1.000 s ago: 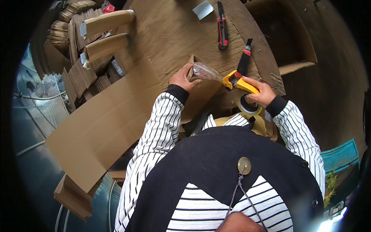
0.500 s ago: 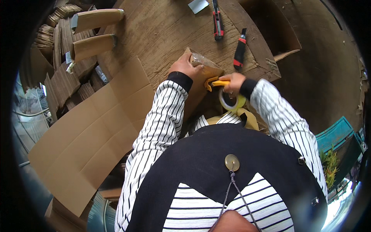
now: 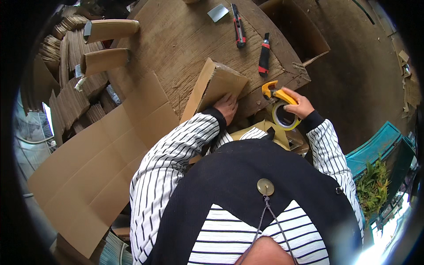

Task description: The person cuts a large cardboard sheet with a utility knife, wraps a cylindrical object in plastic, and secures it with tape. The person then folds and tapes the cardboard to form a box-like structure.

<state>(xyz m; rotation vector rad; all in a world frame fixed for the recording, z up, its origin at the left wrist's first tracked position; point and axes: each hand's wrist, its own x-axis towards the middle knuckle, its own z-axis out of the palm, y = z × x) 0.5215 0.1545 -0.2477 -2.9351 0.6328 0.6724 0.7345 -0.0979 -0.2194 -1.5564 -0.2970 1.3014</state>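
Observation:
A narrow brown cardboard box (image 3: pixel 223 84) rests at the near edge of the wooden table, with clear tape shining along its far end. My left hand (image 3: pixel 227 108) lies against the box's near side, fingers flat and extended. Right of the box and apart from it, my right hand (image 3: pixel 301 106) is closed round the handle of a yellow tape dispenser (image 3: pixel 279 93). The dispenser's roll of tape (image 3: pixel 277 115) hangs below the fingers, and its cutting head points left toward the box.
Two red-and-black utility knives (image 3: pixel 239 32) (image 3: pixel 264 57) and a pale paper piece (image 3: pixel 218 13) lie on the table (image 3: pixel 172 39). A large flat cardboard sheet (image 3: pixel 101 159) spreads at left, near stacked cardboard (image 3: pixel 84 99). An open carton (image 3: pixel 293 26) stands beyond the table's right edge.
My right hand has drawn the tape dispenser away from the box, to the right. My left hand has shifted from the box's far end to its near side, and the box has turned.

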